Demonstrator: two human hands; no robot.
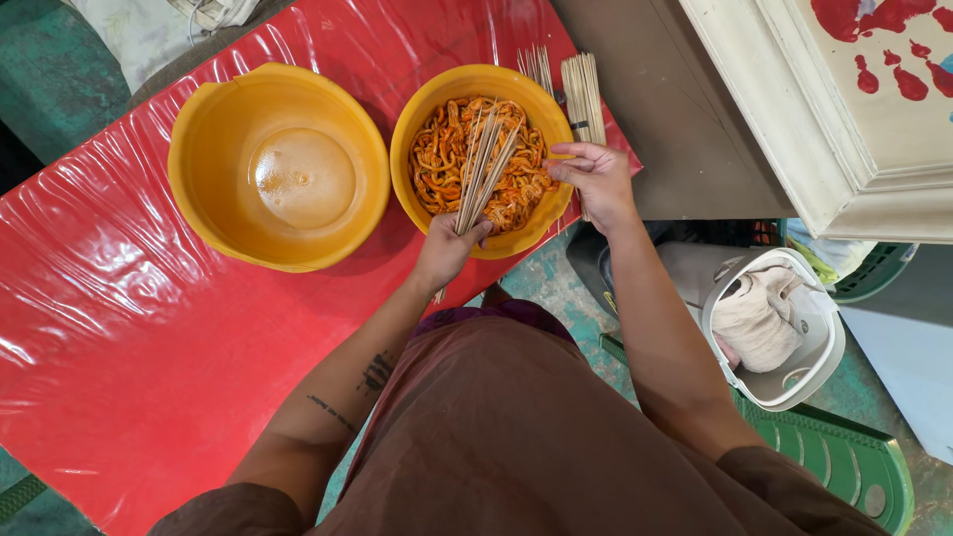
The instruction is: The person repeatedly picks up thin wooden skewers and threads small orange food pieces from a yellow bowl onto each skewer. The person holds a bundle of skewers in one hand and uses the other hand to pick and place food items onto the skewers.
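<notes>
My left hand (449, 248) grips a bundle of thin wooden skewers (483, 167) that fans out over a yellow bowl (422, 119) of orange-red marinated strips (442, 159). My right hand (592, 177) hovers at the bowl's right rim, its fingertips pinched together over the food. Whether it holds a strip I cannot tell. More skewers (583, 94) lie on the table just behind that hand.
A second yellow bowl (204, 179), empty with a wet bottom, stands to the left on the red plastic-covered table (119, 328). A white bucket (824, 337) with a cloth sits on the floor at the right, beside a green plastic chair (844, 457) and a cream wooden frame (794, 139).
</notes>
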